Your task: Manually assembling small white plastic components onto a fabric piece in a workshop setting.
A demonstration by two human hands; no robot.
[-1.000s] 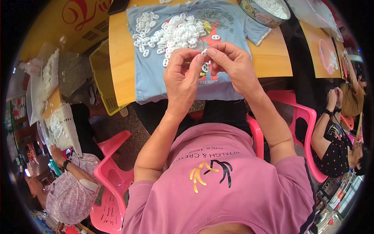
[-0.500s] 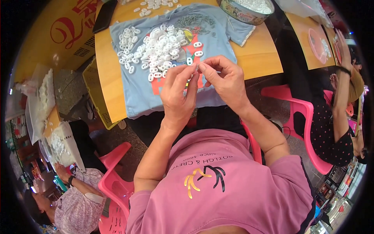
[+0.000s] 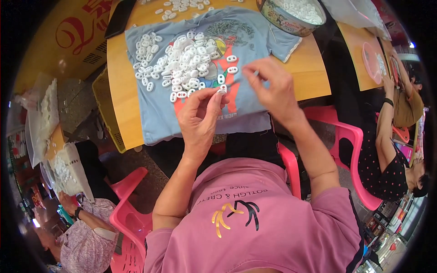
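My left hand (image 3: 200,119) is raised over the near part of a blue T-shirt (image 3: 159,116) spread on the table. Thumb and forefinger are pinched on a small white two-hole plastic piece (image 3: 223,88), partly hidden by the fingertips. To its right, my right hand (image 3: 274,91) hangs in the air, smeared by motion, so I cannot tell if anything is between its bent fingers. Just beyond the left fingertips lies a heap of white oval two-hole pieces (image 3: 189,57). Farther back on the shirt are many tiny dark pieces (image 3: 232,32), like little springs.
A round tin (image 3: 291,27) of white pieces stands at the far right of the wooden table (image 3: 312,68). A black phone (image 3: 120,18) lies at the far left. Pink chairs (image 3: 350,136) and seated people (image 3: 88,241) are on both sides; a pink basket (image 3: 371,63) is on another table.
My hands were together at the fingertips. The right hand has moved away to the right; the left has come down slightly, closer to the heap's near edge.
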